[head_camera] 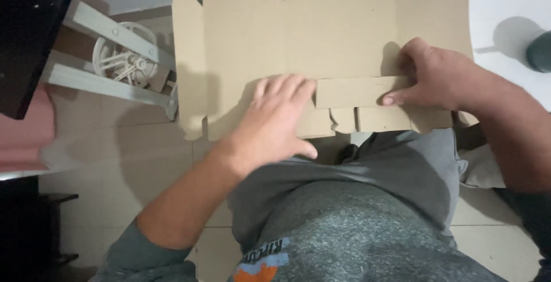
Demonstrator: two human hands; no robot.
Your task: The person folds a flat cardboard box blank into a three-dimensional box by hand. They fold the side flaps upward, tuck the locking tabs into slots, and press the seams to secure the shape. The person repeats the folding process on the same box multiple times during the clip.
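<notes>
Your left fingers (287, 89) lie flat and close together, spread open on the cardboard rather than curled around anything; the left hand (275, 124) presses down just beside the end of a narrow folded flap (350, 92). Your right fingers (402, 97) are partly bent, the forefinger stretched along the flap's lower edge while the thumb hooks over the top of it, so the right hand (436, 81) pins that strip against the sheet more than it grips it (nothing is lifted clear, as far as the view shows).

The thing under both hands is a flat, die-cut cardboard box blank (321, 29), brown, with slots along its far edge and small tabs along the near one. It rests across your lap and reaches away from you toward a white worktop (505, 0), with your grey shirt (367, 224) just below it.

Judging by this, you are at the creasing stage: one long flap has been turned over and is being flattened. The next move likely calls for firm, even pressure along the whole fold, with the left hand steadying the sheet so it does not slide.

Further out, a white wheel-shaped object (123, 58) sits on the tiled floor (143, 161) to your left, and a dark round object (539, 52) stands on the white surface at right
</notes>
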